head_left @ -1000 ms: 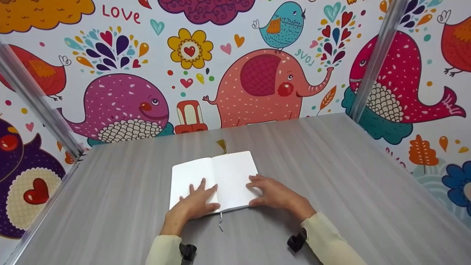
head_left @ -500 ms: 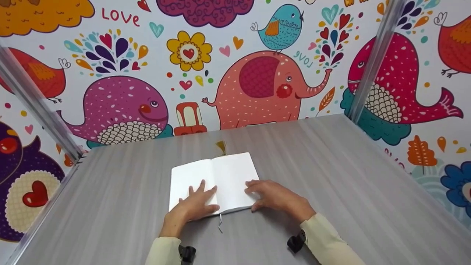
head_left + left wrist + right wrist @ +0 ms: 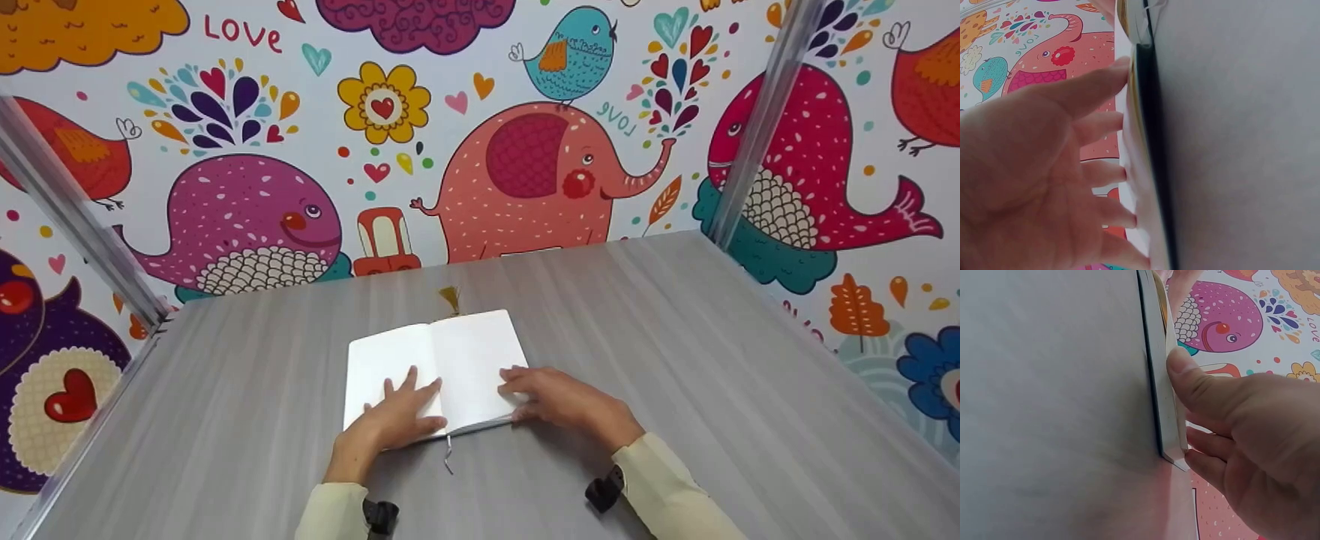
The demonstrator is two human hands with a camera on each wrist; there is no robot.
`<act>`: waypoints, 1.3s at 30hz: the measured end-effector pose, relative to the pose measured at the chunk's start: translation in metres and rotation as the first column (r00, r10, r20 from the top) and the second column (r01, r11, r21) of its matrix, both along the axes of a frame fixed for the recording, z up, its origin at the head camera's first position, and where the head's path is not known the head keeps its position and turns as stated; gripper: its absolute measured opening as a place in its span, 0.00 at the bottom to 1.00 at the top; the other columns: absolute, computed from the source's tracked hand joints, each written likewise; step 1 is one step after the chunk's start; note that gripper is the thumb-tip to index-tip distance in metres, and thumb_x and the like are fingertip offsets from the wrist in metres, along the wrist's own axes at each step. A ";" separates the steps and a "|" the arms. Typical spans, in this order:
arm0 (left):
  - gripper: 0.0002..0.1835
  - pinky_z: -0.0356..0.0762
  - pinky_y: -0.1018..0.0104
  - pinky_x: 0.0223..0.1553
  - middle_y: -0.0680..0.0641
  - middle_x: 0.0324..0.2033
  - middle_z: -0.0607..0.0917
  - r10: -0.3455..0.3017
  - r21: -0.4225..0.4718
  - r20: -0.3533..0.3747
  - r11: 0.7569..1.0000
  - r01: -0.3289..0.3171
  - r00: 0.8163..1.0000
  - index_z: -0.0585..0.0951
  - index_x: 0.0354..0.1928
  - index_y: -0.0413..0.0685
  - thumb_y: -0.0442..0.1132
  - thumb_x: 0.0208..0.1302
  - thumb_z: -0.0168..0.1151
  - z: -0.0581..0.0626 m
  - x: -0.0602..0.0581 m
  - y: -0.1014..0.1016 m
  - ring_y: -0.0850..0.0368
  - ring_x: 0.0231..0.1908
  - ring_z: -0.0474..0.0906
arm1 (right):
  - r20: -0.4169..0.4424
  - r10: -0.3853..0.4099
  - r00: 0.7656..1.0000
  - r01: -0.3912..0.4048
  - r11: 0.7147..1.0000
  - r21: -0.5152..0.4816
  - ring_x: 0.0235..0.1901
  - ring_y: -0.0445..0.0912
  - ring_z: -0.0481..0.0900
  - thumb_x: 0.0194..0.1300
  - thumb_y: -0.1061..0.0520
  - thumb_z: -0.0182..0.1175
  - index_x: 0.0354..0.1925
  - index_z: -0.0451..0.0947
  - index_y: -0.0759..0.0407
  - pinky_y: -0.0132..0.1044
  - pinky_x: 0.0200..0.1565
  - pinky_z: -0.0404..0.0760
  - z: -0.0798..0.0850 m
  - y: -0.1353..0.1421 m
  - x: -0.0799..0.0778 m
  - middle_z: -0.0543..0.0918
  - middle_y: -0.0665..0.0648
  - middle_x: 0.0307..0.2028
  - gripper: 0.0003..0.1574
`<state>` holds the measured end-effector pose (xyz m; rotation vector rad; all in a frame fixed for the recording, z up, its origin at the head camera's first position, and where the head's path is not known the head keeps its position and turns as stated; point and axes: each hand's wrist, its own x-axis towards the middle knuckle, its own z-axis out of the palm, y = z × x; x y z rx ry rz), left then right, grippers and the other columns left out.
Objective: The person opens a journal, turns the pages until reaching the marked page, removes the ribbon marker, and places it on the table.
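An open notebook (image 3: 476,352) with blank white pages lies mid-table in the head view. A grey ribbon (image 3: 449,454) hangs from its near edge. My left hand (image 3: 394,420) rests on the left page with fingers spread; the left wrist view shows the thumb (image 3: 1112,76) near the spine. My right hand (image 3: 566,401) is at the near right corner, fingertips on the right page. In the right wrist view its bent thumb (image 3: 1185,374) presses the near edge of the pages against the fingers, and the sheets look slightly parted there.
The notebook lies on a grey wood-grain table (image 3: 262,375). A gold tassel (image 3: 450,298) sticks out past its far edge. A wall (image 3: 300,112) with printed animals closes off the back, and metal posts (image 3: 761,135) rise at the table's far corners.
My right hand shifted slightly down along the right page, and its thumb dipped then came back up at the corner, where page edges now look parted. My left hand stayed in place.
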<state>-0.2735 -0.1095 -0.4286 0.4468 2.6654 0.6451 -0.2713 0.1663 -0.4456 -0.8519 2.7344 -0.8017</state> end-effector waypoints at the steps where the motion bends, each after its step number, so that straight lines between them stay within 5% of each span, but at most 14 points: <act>1: 0.35 0.41 0.16 0.64 0.34 0.79 0.48 0.000 0.000 0.002 1.000 0.000 1.000 0.64 0.76 0.53 0.50 0.70 0.61 0.000 0.000 0.000 0.22 0.76 0.39 | -0.003 0.004 1.000 -0.004 1.000 0.003 0.72 0.54 0.69 0.64 0.58 0.68 0.59 0.81 0.60 0.53 0.69 0.70 0.001 0.000 0.000 0.74 0.61 0.69 0.25; 9: 0.35 0.41 0.16 0.64 0.34 0.79 0.48 -0.006 0.004 0.004 1.000 0.006 1.000 0.64 0.76 0.53 0.50 0.70 0.61 0.000 0.000 -0.001 0.22 0.76 0.39 | -0.029 0.015 0.999 -0.015 1.000 0.011 0.71 0.54 0.70 0.71 0.62 0.59 0.57 0.83 0.60 0.53 0.69 0.70 0.001 0.001 0.001 0.75 0.61 0.68 0.18; 15: 0.35 0.40 0.15 0.64 0.33 0.79 0.48 -0.008 0.005 0.007 1.000 0.007 1.000 0.64 0.76 0.53 0.50 0.71 0.61 -0.002 0.000 -0.002 0.22 0.75 0.38 | -0.059 0.011 0.998 -0.011 1.000 0.006 0.70 0.55 0.72 0.65 0.71 0.54 0.55 0.83 0.61 0.53 0.68 0.72 0.000 0.001 0.001 0.77 0.62 0.67 0.23; 27: 0.35 0.39 0.16 0.64 0.34 0.79 0.47 0.001 0.002 0.002 1.000 -0.001 1.000 0.64 0.76 0.53 0.50 0.71 0.60 0.000 0.001 -0.001 0.22 0.76 0.38 | -0.132 -0.134 0.982 0.127 0.990 -0.059 0.67 0.61 0.73 0.61 0.71 0.60 0.56 0.80 0.66 0.54 0.63 0.76 -0.002 -0.006 0.004 0.73 0.67 0.67 0.24; 35: 0.35 0.39 0.16 0.64 0.33 0.79 0.47 0.005 0.004 0.004 1.000 -0.005 1.000 0.64 0.76 0.53 0.49 0.71 0.61 -0.001 0.002 -0.001 0.22 0.76 0.38 | -0.122 -0.244 0.962 0.212 0.950 -0.229 0.63 0.63 0.76 0.62 0.69 0.63 0.51 0.84 0.65 0.54 0.59 0.79 -0.003 -0.008 0.002 0.69 0.71 0.67 0.18; 39: 0.35 0.39 0.15 0.64 0.33 0.79 0.47 -0.003 0.006 0.000 1.000 0.003 1.000 0.63 0.76 0.52 0.49 0.71 0.60 -0.001 0.001 -0.001 0.22 0.75 0.38 | -0.023 -0.290 0.957 0.261 0.891 -0.372 0.58 0.65 0.79 0.62 0.68 0.66 0.48 0.83 0.68 0.54 0.57 0.81 -0.004 -0.009 0.000 0.69 0.75 0.66 0.15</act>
